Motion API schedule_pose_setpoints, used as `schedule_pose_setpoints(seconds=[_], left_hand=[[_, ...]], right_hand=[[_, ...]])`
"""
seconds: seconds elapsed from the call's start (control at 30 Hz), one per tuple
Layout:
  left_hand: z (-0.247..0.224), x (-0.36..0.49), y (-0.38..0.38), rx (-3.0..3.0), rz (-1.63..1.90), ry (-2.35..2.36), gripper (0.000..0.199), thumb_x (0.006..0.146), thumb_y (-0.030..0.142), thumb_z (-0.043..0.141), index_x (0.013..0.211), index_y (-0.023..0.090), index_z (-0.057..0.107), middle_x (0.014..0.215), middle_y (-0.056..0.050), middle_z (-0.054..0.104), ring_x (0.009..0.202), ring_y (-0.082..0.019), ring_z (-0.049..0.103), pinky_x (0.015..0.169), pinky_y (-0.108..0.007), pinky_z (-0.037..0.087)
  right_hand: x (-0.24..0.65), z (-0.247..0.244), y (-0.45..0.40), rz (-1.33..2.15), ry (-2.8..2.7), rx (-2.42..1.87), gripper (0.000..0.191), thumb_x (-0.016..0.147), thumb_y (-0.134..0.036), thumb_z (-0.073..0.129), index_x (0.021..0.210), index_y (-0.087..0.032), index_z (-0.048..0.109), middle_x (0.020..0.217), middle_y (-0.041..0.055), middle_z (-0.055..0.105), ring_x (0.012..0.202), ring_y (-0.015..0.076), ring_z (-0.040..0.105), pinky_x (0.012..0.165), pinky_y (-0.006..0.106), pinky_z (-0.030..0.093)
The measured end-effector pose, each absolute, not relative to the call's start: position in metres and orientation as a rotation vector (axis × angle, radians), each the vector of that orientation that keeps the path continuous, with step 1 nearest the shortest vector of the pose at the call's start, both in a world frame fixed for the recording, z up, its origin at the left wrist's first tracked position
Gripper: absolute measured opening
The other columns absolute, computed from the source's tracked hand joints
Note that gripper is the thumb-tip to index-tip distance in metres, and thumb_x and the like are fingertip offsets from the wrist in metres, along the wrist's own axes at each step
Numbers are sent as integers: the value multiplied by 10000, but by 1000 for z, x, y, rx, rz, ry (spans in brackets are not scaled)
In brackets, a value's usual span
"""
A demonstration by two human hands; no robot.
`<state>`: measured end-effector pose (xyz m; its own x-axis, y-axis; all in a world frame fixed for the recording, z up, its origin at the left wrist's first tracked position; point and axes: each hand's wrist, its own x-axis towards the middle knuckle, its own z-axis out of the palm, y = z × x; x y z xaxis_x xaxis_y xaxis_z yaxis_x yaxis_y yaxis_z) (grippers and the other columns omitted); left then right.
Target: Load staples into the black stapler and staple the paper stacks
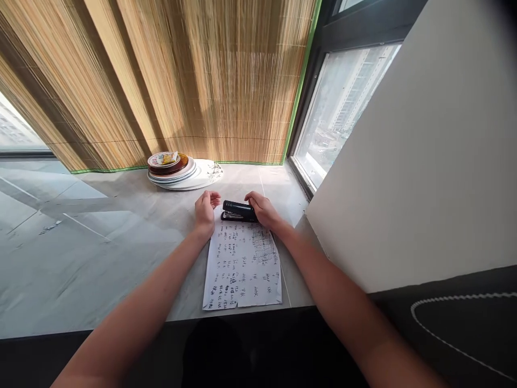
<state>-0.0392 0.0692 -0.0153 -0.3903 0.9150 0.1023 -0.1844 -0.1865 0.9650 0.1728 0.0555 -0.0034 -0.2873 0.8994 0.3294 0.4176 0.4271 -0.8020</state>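
A black stapler (238, 210) lies across the top part of a white sheet of paper (242, 264) covered with handwriting. Its jaws point left and stand slightly apart. My right hand (262, 209) is wrapped round the stapler's right end. My left hand (207, 210) rests at the paper's upper left edge, just left of the stapler's jaws. Its fingers are curled loosely with gaps between them, and nothing shows in them. The lower edge of the paper is slightly torn and lies near the counter's front edge.
Stacked plates (172, 171) with a small yellow packet (169, 158) on top stand at the back of the grey marble counter (121, 231). Behind hangs a bamboo blind (242, 97). A white panel (436, 161) and a window (343, 102) bound the right side.
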Motion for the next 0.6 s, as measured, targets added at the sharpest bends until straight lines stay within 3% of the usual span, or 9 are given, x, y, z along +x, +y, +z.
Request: schedule_pose_setpoints(seconds=[0.2, 0.3, 0.4, 0.5, 0.6], left_hand=[[-9, -47, 72, 742, 1689, 1117, 704, 1059, 711, 316, 825, 167, 697, 899, -130, 729, 750, -164, 666, 769, -288, 554], [-6, -50, 72, 727, 1679, 1108, 742, 1068, 700, 244, 819, 165, 694, 902, -141, 742, 754, -167, 687, 788, -297, 568], [-6, -49, 70, 778, 1661, 1107, 743, 1042, 744, 277, 820, 169, 692, 886, -145, 751, 767, -181, 705, 793, -306, 572], [-7, -47, 69, 798, 1646, 1106, 745, 1018, 775, 313, 821, 167, 696, 872, -148, 753, 785, -192, 717, 802, -314, 573], [-5, -45, 68, 784, 1657, 1091, 722, 1030, 753, 330, 836, 165, 700, 892, -150, 753, 821, -200, 725, 836, -325, 577]], right_hand=[[179, -9, 62, 709, -1979, -1099, 282, 1053, -358, 346, 1007, -242, 599, 820, 7, 608, 730, 192, 531, 726, 338, 426], [180, -5, 60, 666, -1966, -1077, 282, 1051, -356, 377, 1005, -236, 628, 833, 19, 632, 797, 201, 574, 769, 343, 463], [178, 1, 55, 701, -1896, -996, 327, 1073, -384, 389, 1085, -230, 677, 991, 54, 712, 959, 210, 643, 829, 342, 505], [173, 3, 48, 707, -2009, -911, 275, 1019, -407, 582, 1197, -248, 720, 1123, 68, 757, 1033, 223, 689, 879, 357, 532], [169, 2, 43, 639, -2091, -913, 333, 867, -294, 790, 1196, -256, 758, 1059, 50, 797, 948, 238, 737, 877, 374, 550]])
